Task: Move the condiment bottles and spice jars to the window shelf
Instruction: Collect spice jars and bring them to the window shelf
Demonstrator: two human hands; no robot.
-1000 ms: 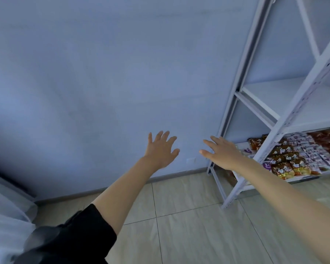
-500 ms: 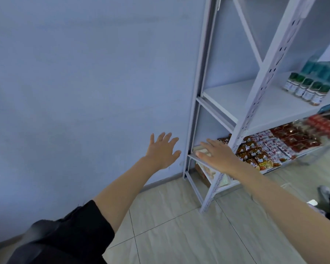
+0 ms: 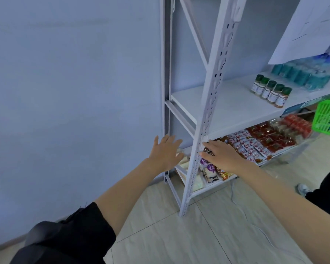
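Spice jars (image 3: 270, 91), five of them, stand in a tight diagonal row on the middle board of a white metal shelf rack (image 3: 211, 103); each is a small clear cylinder with a dark green cap and pale label. Behind them sits a block of teal packs (image 3: 301, 73). Glossy snack packets (image 3: 255, 143) fill the lower board. One green plastic basket (image 3: 328, 119) shows at right. Left hand (image 3: 165, 152) and right hand (image 3: 220, 156) both reach forward, fingers straight and spread, holding nothing.

A small shop: metal shelving (image 3: 208, 115) stocked with snack packets (image 3: 255, 143) and spice jars (image 3: 271, 92).
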